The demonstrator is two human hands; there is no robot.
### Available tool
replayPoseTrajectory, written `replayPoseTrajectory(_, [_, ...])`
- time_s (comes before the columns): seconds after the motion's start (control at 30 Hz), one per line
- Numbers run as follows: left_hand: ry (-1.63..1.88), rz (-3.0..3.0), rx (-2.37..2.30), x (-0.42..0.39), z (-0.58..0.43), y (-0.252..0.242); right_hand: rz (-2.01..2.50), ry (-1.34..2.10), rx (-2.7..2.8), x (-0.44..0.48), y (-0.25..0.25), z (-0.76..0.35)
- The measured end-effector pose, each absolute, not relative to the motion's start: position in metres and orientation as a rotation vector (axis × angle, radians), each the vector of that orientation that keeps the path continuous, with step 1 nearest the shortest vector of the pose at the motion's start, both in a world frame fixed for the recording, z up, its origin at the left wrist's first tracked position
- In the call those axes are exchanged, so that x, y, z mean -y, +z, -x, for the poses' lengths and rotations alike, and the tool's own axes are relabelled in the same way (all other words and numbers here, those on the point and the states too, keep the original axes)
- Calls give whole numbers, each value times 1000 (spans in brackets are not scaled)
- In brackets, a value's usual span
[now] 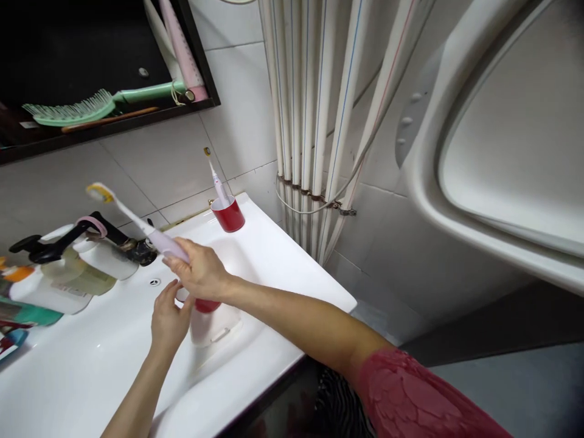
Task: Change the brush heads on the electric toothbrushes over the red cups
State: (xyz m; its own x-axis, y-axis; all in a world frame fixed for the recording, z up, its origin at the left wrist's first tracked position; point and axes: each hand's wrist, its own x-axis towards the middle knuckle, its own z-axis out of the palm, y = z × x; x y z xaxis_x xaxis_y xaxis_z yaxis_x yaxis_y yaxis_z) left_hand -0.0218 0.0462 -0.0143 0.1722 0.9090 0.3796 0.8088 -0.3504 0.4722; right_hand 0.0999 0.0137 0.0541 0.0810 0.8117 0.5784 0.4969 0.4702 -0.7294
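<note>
The right hand [201, 267] squeezes the electric toothbrush [166, 244] above the sink [285, 274], where a loose hold could drop it, and I can't tell if the left hand [168, 321] grips the nearer red cup [207, 306].

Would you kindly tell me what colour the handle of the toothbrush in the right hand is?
The handle is pale lavender; the head view shows it best.

Toothbrush [157, 238] in our grip: we see pale lilac, with yellow bristles [101, 193]
Cup [207, 305] below it: red
Pipes [318, 109] beyond our grip: white, striped blue or red
</note>
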Motion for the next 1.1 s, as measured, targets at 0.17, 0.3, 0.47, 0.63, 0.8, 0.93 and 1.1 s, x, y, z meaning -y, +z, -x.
replayPoseTrajectory(0.17, [856, -2003, -1751, -41, 19, -2, 1329, 609, 1640, -8, 30, -95])
replayPoseTrajectory(0.3, [1240, -1476, -1544, -41, 13, 18, 1422, 779, 1608, -6, 23, -86])
replayPoseTrajectory(0.47, [1217, -1060, -1113, -48, 7, 37, 1367, 1107, 1528, -7, 11, -77])
replayPoseTrajectory(0.63, [1316, -805, -1015, -53, 10, 33, 1194, 1433, 1394, -10, 7, -78])
replayPoseTrajectory(0.8, [1198, -814, -917, -58, 24, 24, 1069, 1631, 1240, -12, 15, -80])
replayPoseTrajectory(0.93, [1252, -808, -884, -61, 30, 19, 1129, 1476, 1378, -13, 13, -78])
replayPoseTrajectory(1.1, [1348, -732, -845, -62, 30, 19, 1209, 1146, 1621, -15, 9, -75])
